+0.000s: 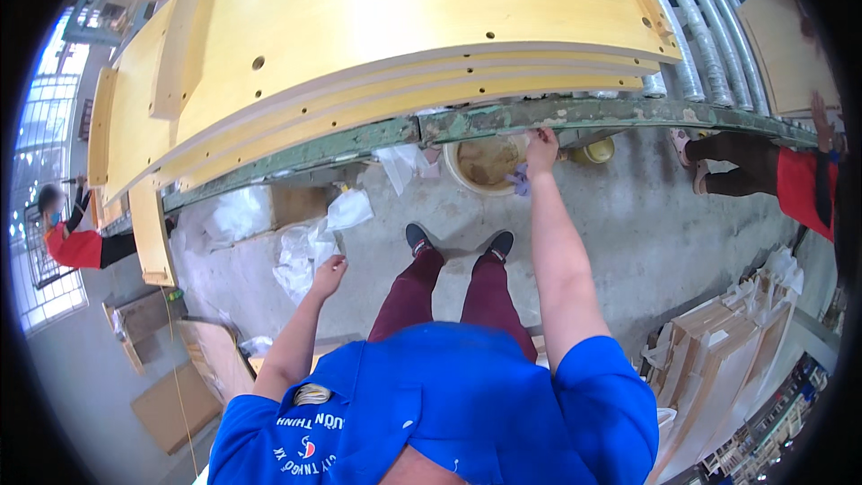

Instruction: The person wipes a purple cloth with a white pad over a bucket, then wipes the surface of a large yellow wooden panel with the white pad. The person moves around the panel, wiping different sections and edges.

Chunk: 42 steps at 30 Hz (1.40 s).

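Observation:
My left hand (330,276) hangs low at the left, fingers loosely bent and slightly apart, with nothing visible in it. Just beyond it is crumpled white plastic sheeting (294,262). My right hand (541,154) reaches forward to the green metal rail (593,114) of a roller conveyor, over the right side of a round tub (456,167) with brownish contents. Its fingers are drawn together at the rail; what they hold, if anything, is too small to make out. Stacked yellow wooden panels (377,13) with drilled holes lie on the conveyor in front of me.
Metal rollers (718,31) extend right. A yellow-green round container (599,151) stands under the rail. Wrapped board stacks (718,350) stand behind me at the right. People in red work at the far left (76,247) and right (804,189). Loose boards (175,404) lie at the left.

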Each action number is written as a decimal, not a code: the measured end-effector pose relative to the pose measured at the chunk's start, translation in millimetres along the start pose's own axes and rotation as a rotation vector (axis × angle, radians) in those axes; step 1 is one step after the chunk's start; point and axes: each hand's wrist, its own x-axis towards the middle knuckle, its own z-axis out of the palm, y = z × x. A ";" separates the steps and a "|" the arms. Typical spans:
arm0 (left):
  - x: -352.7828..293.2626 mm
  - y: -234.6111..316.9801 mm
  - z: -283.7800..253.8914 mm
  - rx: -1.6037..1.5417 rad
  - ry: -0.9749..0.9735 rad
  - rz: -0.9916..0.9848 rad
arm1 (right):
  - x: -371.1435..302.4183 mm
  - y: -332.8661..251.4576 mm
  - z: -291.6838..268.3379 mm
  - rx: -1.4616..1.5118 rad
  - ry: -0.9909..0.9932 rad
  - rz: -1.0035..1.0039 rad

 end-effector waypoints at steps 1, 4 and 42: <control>-12.0 -1.5 -7.1 -0.041 0.048 -0.009 | -3.1 -1.6 -0.9 0.110 0.010 0.066; -48.4 -4.9 -8.6 -0.128 0.150 -0.081 | -15.3 -17.7 -1.5 0.166 -0.038 0.270; -62.2 189.5 -27.2 -0.247 -0.109 0.740 | -174.7 -110.0 -3.9 0.690 -0.361 0.497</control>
